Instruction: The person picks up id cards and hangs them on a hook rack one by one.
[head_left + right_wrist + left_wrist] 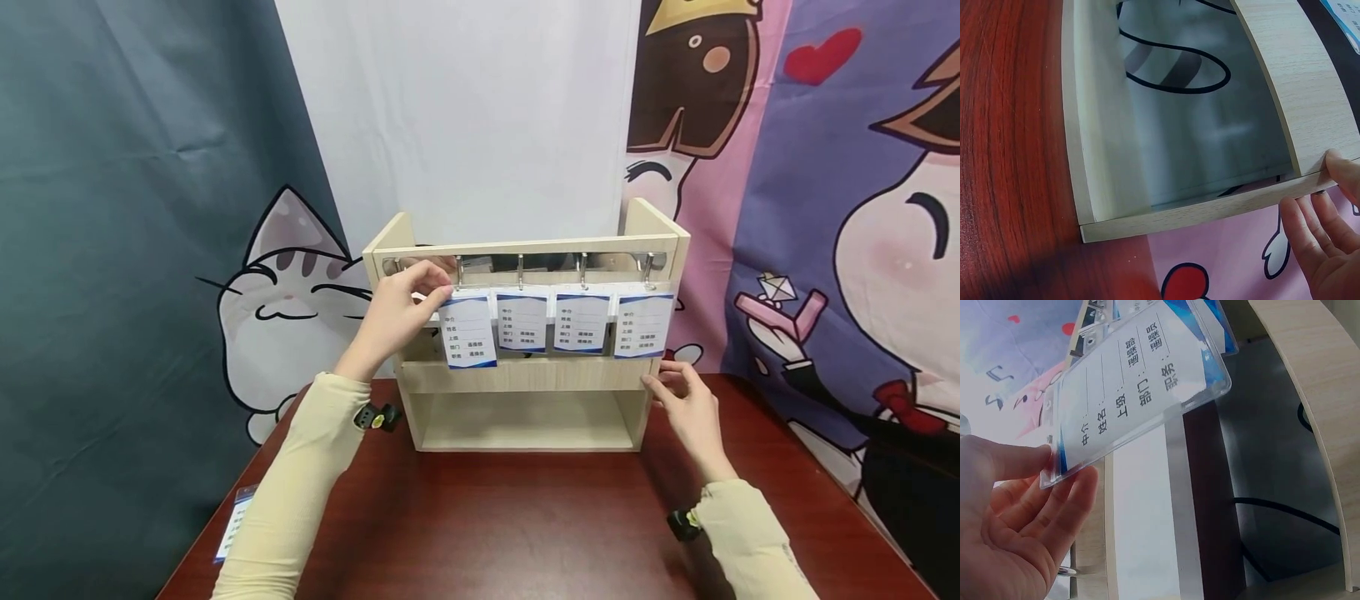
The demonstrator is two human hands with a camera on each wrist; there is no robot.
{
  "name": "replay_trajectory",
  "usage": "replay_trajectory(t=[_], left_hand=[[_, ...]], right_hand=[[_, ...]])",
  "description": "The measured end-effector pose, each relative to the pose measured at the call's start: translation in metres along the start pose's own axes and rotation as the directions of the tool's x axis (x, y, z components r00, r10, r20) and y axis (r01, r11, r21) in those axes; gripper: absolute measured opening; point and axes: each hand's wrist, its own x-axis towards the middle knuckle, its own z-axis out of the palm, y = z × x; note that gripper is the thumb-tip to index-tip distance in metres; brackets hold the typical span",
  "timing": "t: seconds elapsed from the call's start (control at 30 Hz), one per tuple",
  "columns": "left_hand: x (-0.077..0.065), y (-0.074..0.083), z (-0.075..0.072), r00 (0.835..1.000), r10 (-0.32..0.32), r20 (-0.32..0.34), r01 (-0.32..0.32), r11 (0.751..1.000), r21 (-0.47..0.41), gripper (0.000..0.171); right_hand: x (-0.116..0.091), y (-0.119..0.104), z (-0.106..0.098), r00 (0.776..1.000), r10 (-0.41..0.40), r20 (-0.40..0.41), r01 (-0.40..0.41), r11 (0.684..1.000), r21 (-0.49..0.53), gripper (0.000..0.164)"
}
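My left hand [401, 312] pinches the upper corner of a clear-sleeved name badge [468, 333] between thumb and fingers. In the left wrist view that badge [1129, 387] is tilted, printed in white and blue, its corner between thumb and fingertips. In the head view its top overlaps the area under a metal hook [460, 271] of the wooden rack [525, 377]. Three similar badges [581, 323] hang side by side to its right. My right hand [686, 408] holds the rack's right side panel [1210, 206], thumb on the front edge and fingers along the outer side.
Another badge [236, 523] lies at the left edge of the dark red table [510, 525], partly behind the left sleeve. A metal hook strip [555, 262] runs across the rack's upper part. Cartoon-printed curtains [795, 250] stand behind and at the right.
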Motion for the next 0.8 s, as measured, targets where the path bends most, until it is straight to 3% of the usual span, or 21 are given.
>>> replay_trajectory(t=[0.37,0.8], left_hand=[[0.0008,0.0003,0.0009,0.998,-0.048,-0.035,0.047,0.999,-0.023,0.008],[0.0040,0.0011,0.0038,0.997,-0.030,-0.071,0.029,0.999,-0.017,0.009]], right_hand=[[-0.0007,-0.0001,0.0005,1.000,0.019,0.004,-0.019,1.000,-0.022,0.040],[-0.0001,-0.0014,0.0008,1.000,0.025,0.014,-0.025,0.999,-0.025,0.042]])
